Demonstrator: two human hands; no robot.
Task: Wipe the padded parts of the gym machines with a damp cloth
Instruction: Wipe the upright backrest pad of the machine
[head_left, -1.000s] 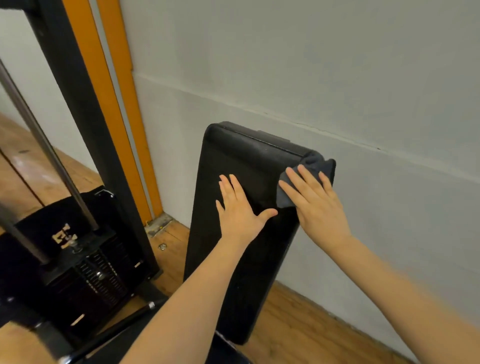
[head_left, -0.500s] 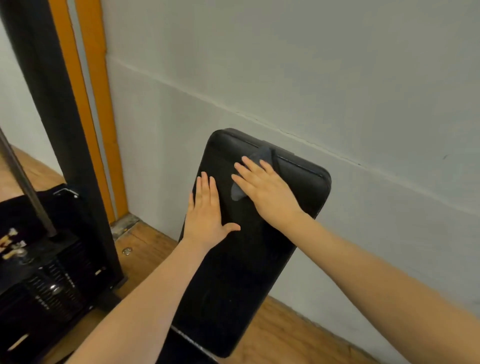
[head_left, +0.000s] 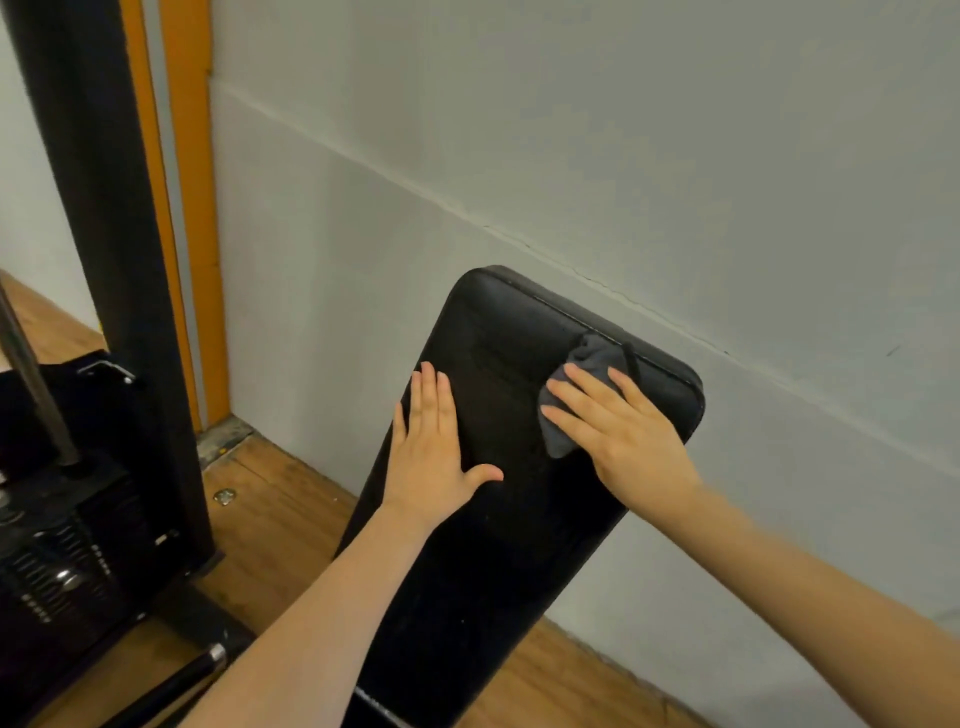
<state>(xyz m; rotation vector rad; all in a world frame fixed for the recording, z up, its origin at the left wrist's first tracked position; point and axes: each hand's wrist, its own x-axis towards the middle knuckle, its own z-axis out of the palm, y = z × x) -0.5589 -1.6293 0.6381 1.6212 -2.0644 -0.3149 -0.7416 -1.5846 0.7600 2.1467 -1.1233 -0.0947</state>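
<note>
At far left I note the machine's black upright (head_left: 98, 260) and weight stack (head_left: 57, 561), untouched. Beside them, the black back pad (head_left: 498, 519) stands tilted near the grey wall (head_left: 675, 156). My left hand (head_left: 434, 457) lies flat on the pad, fingers straight, holding nothing; I judge it steadies the pad. My right hand (head_left: 618, 431) presses the grey cloth (head_left: 571, 400) against the pad's upper right, fingers extended over it, apparently to keep wiping pressure even.
</note>
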